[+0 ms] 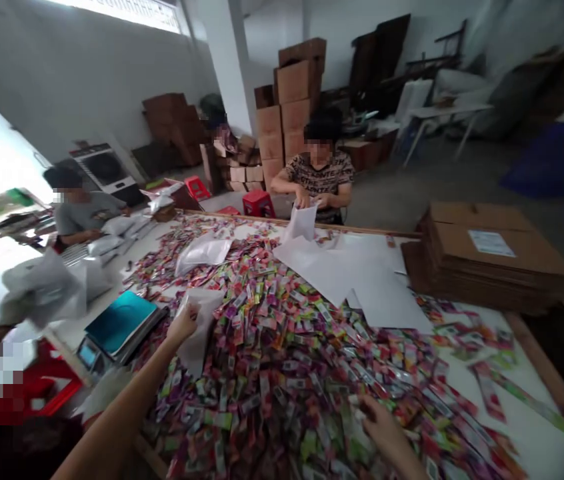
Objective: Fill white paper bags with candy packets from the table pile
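My left hand (185,325) is closed on the upper edge of a white plastic bag (200,343), which hangs over the packet pile. Low on the right, my right hand (376,421) is just above or touching a heap of small colourful packets (282,360). Its fingers are curved and blurred, with something whitish at the tips; whether they grip a packet I cannot tell. Another filled white bag (205,255) lies on the packets beyond my left hand. Flat white bags (387,280) are spread at the table's right.
Flattened cardboard boxes (497,247) are stacked at the right edge. A scale with a teal tray (121,321) stands left of my arm. A person (319,177) across the table handles a white bag; another person (85,210) sits at far left near filled bags (119,227).
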Demonstrator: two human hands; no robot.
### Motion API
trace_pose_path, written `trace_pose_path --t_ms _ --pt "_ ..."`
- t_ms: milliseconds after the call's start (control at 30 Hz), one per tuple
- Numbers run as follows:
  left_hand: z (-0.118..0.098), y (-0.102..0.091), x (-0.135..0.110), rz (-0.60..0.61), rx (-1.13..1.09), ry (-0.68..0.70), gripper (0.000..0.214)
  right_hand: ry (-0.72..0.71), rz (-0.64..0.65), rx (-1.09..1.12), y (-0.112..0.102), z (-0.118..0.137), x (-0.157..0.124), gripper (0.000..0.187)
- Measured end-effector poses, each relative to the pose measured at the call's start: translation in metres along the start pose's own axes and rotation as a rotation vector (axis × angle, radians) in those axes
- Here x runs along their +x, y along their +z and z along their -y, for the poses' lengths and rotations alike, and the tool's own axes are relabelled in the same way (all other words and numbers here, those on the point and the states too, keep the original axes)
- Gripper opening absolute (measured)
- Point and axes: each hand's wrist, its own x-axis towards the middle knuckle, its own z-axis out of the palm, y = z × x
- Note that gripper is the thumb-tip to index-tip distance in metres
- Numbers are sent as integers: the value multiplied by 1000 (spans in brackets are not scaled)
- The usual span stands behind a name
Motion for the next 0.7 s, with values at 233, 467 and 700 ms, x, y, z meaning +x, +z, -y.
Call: trace_pose_path --t_ms 233,467,700 --pt "-16 17 -24 -273 113 114 49 -185 -374 -368 5 76 125 41" --pt "-26 80 -116 212 -528 263 48 -225 -289 -735 9 150 197 35" --pt "-104 134 -140 266 -1384 35 75 -552 230 -587 107 118 17 45"
